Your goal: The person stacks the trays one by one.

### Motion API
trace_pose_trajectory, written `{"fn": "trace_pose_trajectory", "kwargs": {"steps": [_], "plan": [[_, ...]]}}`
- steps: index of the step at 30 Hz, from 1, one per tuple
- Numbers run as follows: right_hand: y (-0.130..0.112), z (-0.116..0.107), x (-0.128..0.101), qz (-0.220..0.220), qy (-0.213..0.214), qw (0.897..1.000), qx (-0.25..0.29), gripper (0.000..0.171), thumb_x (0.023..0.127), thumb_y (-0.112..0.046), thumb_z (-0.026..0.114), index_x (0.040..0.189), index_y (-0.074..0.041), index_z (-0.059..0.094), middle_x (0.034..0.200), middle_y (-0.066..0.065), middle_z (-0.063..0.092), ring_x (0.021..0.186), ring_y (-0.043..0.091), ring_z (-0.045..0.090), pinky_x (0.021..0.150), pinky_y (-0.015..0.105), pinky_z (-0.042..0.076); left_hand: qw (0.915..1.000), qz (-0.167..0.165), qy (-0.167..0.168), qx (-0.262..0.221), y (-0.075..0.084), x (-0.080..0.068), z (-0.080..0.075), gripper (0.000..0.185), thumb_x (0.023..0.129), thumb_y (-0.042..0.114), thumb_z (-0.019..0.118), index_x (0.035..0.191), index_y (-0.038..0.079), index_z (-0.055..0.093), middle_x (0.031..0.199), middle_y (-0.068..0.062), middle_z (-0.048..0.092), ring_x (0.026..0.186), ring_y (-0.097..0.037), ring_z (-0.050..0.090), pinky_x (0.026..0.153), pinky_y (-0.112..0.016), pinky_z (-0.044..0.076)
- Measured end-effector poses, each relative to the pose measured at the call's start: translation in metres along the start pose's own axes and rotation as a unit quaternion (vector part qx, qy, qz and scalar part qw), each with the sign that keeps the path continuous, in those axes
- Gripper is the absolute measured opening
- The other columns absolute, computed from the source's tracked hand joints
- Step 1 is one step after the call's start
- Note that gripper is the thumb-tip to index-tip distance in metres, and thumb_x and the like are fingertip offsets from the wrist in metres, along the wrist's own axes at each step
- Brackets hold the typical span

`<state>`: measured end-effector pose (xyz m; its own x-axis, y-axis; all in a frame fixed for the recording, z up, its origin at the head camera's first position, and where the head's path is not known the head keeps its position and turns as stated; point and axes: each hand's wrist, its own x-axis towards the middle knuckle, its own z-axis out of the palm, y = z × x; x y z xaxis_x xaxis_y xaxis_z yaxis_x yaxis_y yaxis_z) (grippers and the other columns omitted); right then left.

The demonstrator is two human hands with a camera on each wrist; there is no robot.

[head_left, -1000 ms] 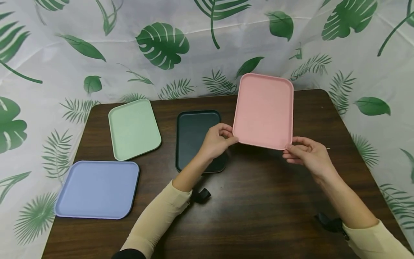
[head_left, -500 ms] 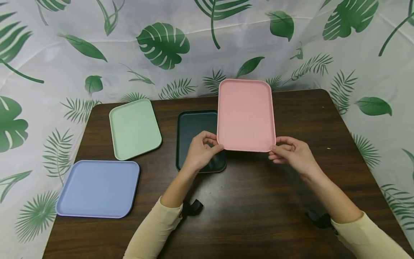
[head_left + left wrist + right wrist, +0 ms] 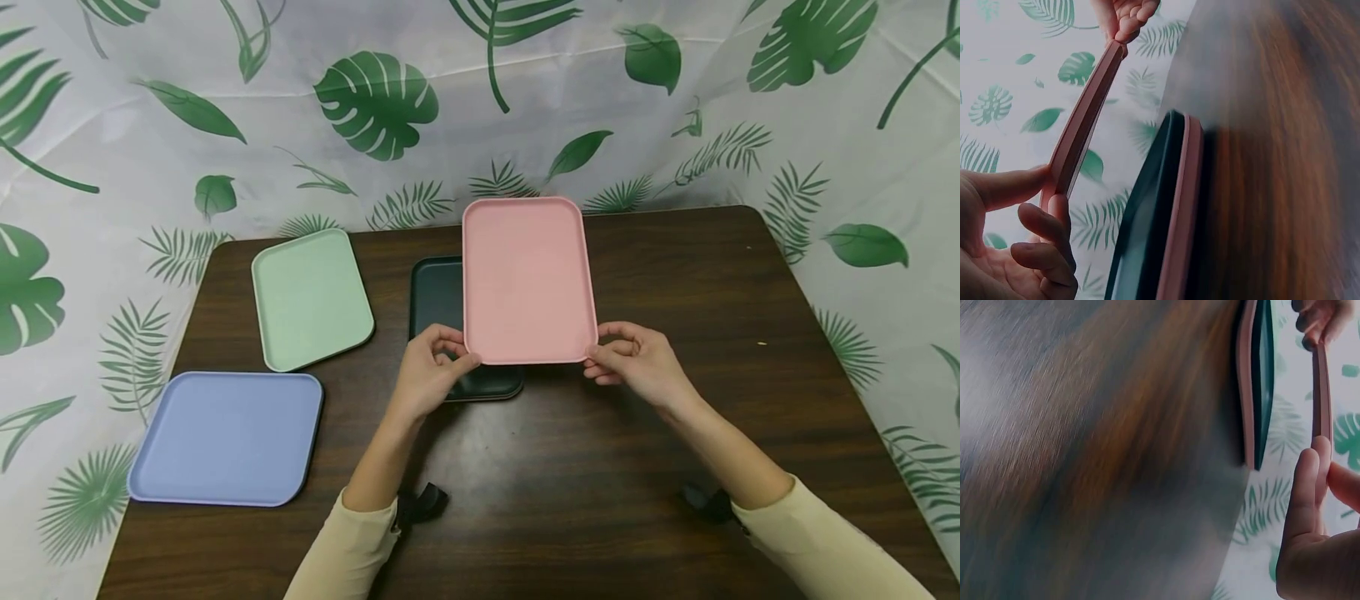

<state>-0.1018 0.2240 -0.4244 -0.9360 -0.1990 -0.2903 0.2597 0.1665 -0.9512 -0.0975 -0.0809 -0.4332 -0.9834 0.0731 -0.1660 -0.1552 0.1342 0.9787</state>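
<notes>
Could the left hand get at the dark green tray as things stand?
Probably not at once: the left hand pinches a near corner of the pink tray, which hangs above most of the dark green tray. Only its left strip lies uncovered.

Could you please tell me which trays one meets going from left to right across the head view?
Flat lavender-blue plastic tray → pale green plastic tray → dark green plastic tray → pink plastic tray, held by both hands above the dark one.
</notes>
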Motion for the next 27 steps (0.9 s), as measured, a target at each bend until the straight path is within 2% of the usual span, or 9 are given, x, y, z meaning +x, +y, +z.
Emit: {"fn": "trace_pose_trajectory", "kwargs": {"steps": [7,11,18,27], "plan": [[0.007,0.02,0.007,0.003,-0.021,1.0,-0.003,0.045,0.093,-0.012,0.069,0.128,0.008,0.05,0.096,0.031,0.068,0.078,0.029,0.073,0.069,0.037,0.057,0.9998,-0.018,0.012,-0.002,-0.013,-0.012,-0.019,0.025,0.082,-0.001,0.076,0.103,0.0,0.061,0.085,-0.011,0.062,0.045,-0.008,0.037,0.043,-0.021,0.03],[0.008,0.03,0.01,0.008,-0.029,1.0,-0.002,0.043,0.092,-0.012,0.07,0.127,0.007,0.051,0.095,0.031,0.069,0.079,0.033,0.072,0.068,0.038,0.057,0.9996,-0.024,0.012,-0.001,-0.017,-0.017,-0.029,0.026,0.082,-0.001,0.075,0.104,-0.001,0.061,0.085,-0.011,0.062,0.045,-0.007,0.038,0.043,-0.02,0.03],[0.013,0.046,0.014,-0.001,-0.038,0.999,0.003,0.041,0.092,-0.008,0.069,0.125,0.009,0.052,0.09,0.024,0.071,0.075,0.028,0.072,0.067,0.039,0.057,0.9991,-0.038,0.012,0.017,-0.021,-0.023,-0.045,0.027,0.082,0.0,0.076,0.104,-0.002,0.06,0.085,-0.011,0.061,0.048,-0.006,0.04,0.045,-0.021,0.032],[0.023,0.062,0.016,0.005,-0.049,0.999,0.005,0.039,0.09,-0.004,0.07,0.121,0.013,0.053,0.089,0.026,0.07,0.072,0.026,0.072,0.065,0.038,0.057,0.9971,-0.071,0.015,0.024,-0.033,-0.033,-0.057,0.027,0.082,-0.001,0.076,0.104,-0.003,0.06,0.084,-0.011,0.062,0.048,-0.009,0.045,0.046,-0.021,0.036]]}}
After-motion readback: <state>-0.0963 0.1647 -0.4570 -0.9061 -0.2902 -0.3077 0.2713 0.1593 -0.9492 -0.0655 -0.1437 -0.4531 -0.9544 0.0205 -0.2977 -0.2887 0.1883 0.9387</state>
